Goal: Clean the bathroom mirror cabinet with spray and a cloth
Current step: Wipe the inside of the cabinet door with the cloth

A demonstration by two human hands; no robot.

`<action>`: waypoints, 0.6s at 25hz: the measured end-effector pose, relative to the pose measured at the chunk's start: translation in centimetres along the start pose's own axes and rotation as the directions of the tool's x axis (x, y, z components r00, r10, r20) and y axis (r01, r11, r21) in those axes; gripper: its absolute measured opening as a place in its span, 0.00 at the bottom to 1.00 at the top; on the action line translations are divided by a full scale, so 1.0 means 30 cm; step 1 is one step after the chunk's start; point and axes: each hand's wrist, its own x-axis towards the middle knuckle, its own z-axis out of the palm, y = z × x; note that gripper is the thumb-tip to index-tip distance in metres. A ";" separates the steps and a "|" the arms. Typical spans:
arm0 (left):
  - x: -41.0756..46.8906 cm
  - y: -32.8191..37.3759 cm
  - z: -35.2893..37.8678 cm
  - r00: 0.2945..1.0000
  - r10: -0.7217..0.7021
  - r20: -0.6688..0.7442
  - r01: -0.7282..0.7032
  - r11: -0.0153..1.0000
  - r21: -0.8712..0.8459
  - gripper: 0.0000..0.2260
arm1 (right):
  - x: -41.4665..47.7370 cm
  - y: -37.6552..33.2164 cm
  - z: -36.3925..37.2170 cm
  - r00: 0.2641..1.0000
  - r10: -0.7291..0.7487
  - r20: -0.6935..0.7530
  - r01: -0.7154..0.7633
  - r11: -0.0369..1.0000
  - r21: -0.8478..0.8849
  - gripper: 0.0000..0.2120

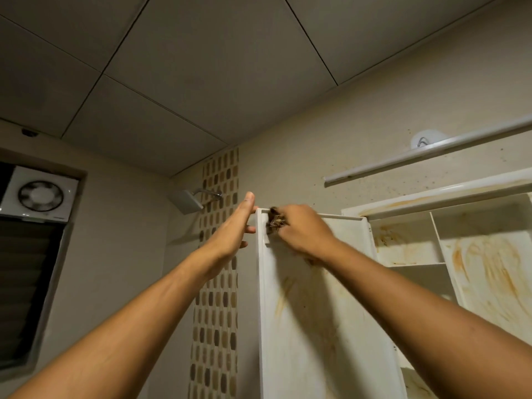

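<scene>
Forearms (pixel 138 318) raised, door-top corner being scrubbed.
Soiled cloth (pixel 275 222) is gripped, bunched, in right hand (pixel 303 230) against the upper edge of open cabinet door (pixel 311 318); door is braced by left hand (pixel 234 226), fingers straight. Stains could be smeared by the dirty cloth; door could swing away if bracing slips.

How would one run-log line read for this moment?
left hand: touches cabinet door edge | right hand: grips cloth at door's top corner | cabinet: open, stained
</scene>
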 end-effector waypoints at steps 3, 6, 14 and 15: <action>0.006 0.003 0.002 1.000 -0.002 0.007 0.002 1.000 0.025 0.28 | -0.029 0.094 -0.033 1.000 0.010 0.017 -0.011 0.998 0.055 0.09; 0.012 -0.008 0.001 1.000 -0.005 -0.009 0.005 0.999 0.035 0.31 | -0.025 0.162 -0.041 0.983 0.166 -0.074 -0.179 0.953 -0.246 0.11; 0.032 -0.044 -0.007 0.999 -0.026 -0.019 0.028 0.991 0.129 0.46 | -0.105 0.293 0.003 0.972 0.126 -0.198 -0.166 0.965 -0.203 0.17; 0.030 -0.041 -0.006 1.000 -0.015 -0.019 0.018 0.988 0.151 0.47 | -0.092 0.320 0.016 0.929 0.246 -0.277 -0.312 0.923 -0.225 0.15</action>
